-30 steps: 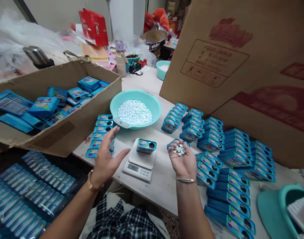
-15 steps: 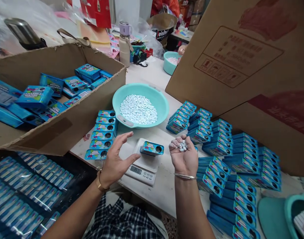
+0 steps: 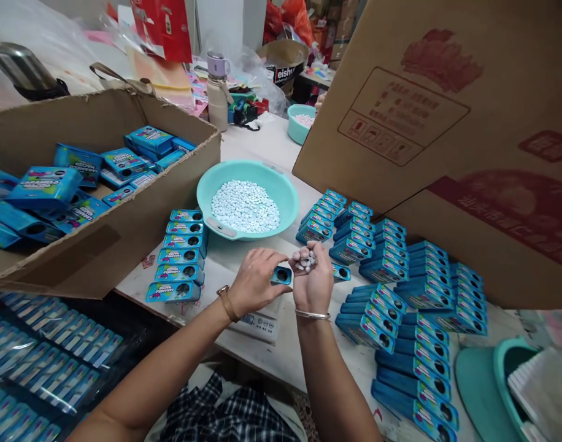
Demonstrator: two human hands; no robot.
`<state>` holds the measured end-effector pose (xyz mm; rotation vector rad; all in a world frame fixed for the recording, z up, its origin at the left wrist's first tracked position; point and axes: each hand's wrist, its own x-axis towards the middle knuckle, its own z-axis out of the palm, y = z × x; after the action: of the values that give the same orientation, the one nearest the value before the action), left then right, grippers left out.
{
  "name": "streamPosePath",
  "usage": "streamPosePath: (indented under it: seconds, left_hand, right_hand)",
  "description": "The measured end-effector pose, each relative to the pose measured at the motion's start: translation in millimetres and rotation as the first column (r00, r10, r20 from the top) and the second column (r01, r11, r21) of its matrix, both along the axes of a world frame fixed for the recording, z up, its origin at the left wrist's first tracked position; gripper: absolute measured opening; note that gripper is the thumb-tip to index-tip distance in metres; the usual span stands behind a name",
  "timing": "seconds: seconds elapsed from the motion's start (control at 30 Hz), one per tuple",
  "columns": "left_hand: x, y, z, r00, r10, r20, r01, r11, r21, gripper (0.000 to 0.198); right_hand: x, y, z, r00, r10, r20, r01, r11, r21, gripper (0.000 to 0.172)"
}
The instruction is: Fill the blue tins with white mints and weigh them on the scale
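Note:
My left hand (image 3: 257, 279) curves over a small blue candy box (image 3: 281, 275), fingers along its far side and thumb along its near side. The box's dark round hole shows between them; the rest is hidden. Beneath is a white digital scale (image 3: 262, 325), mostly covered. Right beside the hole my right hand (image 3: 312, 279) is cupped palm up, closed around a small heap of pale candies (image 3: 305, 260). Beyond both hands stands a turquoise basin (image 3: 285, 190) with many pale candies (image 3: 244, 205) in it.
Blue boxes stand in a row (image 3: 177, 256) at left and in several rows (image 3: 384, 255) at right. A cardboard carton (image 3: 170, 196) on the left holds more boxes. A large carton (image 3: 400, 135) rises at right. A bottle (image 3: 217, 101) and second basin (image 3: 299, 129) stand behind.
My left hand has moved right, from open beside the scale to around the candy box. The right hand, still holding candies, has come close to the box's hole. The view has shifted slightly.

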<state>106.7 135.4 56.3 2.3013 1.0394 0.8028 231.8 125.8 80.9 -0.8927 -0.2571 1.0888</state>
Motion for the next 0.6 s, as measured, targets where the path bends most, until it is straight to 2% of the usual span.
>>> streamPosePath:
  seconds: [0.17, 0.4, 0.6]
  left_hand:
    - [2.2, 0.9, -7.5, 0.999, 0.008, 0.051, -0.005, 0.998, -0.062, 0.035]
    - [0.8, 0.3, -7.4, 0.999, 0.01, 0.048, -0.007, 0.997, -0.075, 0.034]
    - [0.7, -0.7, -7.0, 0.999, 0.018, 0.036, -0.015, 0.997, -0.076, 0.032]
  right_hand:
    - [-8.3, 0.3, -2.8, 0.996, -0.001, 0.095, -0.004, 0.999, 0.049, 0.017]
    - [-10.8, -3.7, -0.6, 0.984, 0.027, 0.176, -0.037, 0.998, 0.057, 0.018]
    - [-11.1, -3.2, -2.8, 0.983, 0.026, 0.182, -0.036, 0.998, 0.053, 0.018]
